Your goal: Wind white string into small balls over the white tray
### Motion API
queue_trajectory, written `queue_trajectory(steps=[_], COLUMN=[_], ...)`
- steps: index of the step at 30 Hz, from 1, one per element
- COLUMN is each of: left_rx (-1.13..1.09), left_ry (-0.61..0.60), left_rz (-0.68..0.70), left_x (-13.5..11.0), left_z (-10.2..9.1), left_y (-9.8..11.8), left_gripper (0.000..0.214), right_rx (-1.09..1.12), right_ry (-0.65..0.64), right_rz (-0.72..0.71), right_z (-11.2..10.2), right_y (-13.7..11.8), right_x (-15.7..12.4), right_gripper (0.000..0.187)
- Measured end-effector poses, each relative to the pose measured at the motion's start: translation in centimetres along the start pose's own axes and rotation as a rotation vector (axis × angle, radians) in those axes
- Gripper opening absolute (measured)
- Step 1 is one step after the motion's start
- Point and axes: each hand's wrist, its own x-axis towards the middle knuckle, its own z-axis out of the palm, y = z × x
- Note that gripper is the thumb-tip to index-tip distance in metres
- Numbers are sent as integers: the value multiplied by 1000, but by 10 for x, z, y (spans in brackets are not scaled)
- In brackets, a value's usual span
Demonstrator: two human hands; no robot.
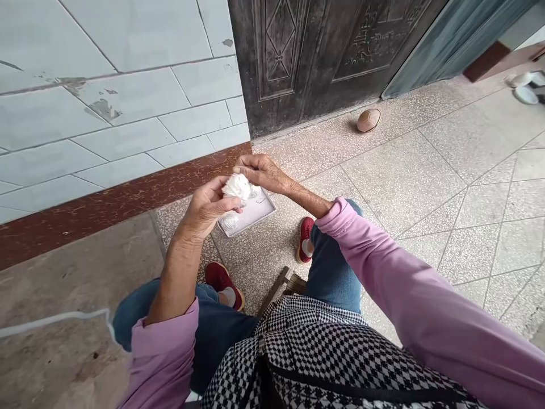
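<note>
A white ruffled flower (237, 188), seemingly of paper or thin cloth, is held up above a shallow white box lid or tray (260, 213) on the floor. My left hand (208, 205) is closed around its side and underside, with the thumb along the near edge. From the far right, my right hand (264, 173) pinches at its upper rim; the exact spot between those fingertips is hard to see. Inside the tray lie a similar white rosette (230, 220) at the near left corner and another white piece (255, 191), partly hidden behind my hands.
A tiled wall (128, 108) and a dark carved door (293, 62) stand ahead. On the speckled floor near the door rests a tan ball (368, 120). Red shoes (221, 283) flank the tray's near side. A pale cord (55, 322) stretches at the left.
</note>
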Motion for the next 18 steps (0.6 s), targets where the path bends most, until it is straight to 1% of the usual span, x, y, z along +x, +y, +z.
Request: queue_trajectory(steps=[2, 5, 9, 11, 12, 14, 16, 18], left_rx=[-57, -93, -101, -89, -76, -35, 24, 100], left_ry=[102, 256, 435, 489, 505, 503, 446, 349], left_rz=[64, 127, 144, 124, 112, 86, 55, 21], left_x=[5, 13, 18, 19, 19, 20, 20, 19], left_z=[-6, -16, -21, -19, -17, -13, -9, -6], left_y=[-4, -8, -15, -19, -20, -22, -21, -18], left_gripper=[60, 64, 62, 60, 61, 66, 71, 72], right_rx=[-9, -87, -188, -216, -227, -234, -213, -179], right_ry=[-26, -79, -189, -266, -297, -314, -264, -176], right_rz=[0, -67, -115, -111, -107, -117, -158, -192], right_z=[4, 9, 13, 14, 14, 10, 2, -10], right_y=[7, 15, 8, 2, -1, -4, -4, -4], right_x=[5, 4, -15, -25, -29, -32, -31, -29], right_gripper=[48, 41, 38, 39, 39, 37, 33, 35])
